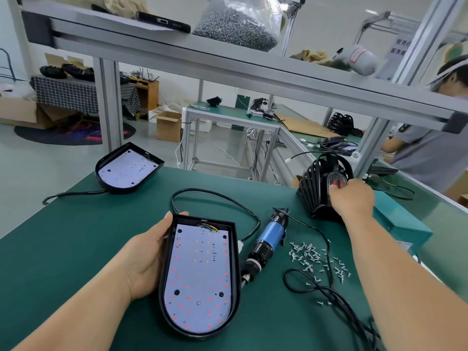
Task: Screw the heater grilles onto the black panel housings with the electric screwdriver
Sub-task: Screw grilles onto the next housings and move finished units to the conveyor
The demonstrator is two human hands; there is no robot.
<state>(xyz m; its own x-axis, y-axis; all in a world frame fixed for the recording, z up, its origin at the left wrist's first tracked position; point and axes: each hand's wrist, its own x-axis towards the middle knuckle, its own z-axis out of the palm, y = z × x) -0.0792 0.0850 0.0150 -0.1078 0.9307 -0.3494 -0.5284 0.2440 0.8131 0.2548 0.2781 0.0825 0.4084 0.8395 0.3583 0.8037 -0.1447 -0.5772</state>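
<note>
A black panel housing [234, 252] with a white LED board inside lies face up on the green mat in front of me. My left hand [144, 259] grips its left rim, thumb on the top edge. Far right, my right hand [353, 196] reaches into a stack of black heater grilles [316, 188], fingers curled on the nearest grille. The blue electric screwdriver [269, 240] lies on the mat just right of the housing, untouched. A scatter of small silver screws [314, 259] lies right of the screwdriver.
A second housing [128, 168] sits at the mat's far left corner. Black cables [326, 290] loop across the mat at right. A teal box [402, 226] stands behind my right arm. An overhead shelf [228, 57] carries a bag of screws [240, 21]. Another person [430, 153] works at far right.
</note>
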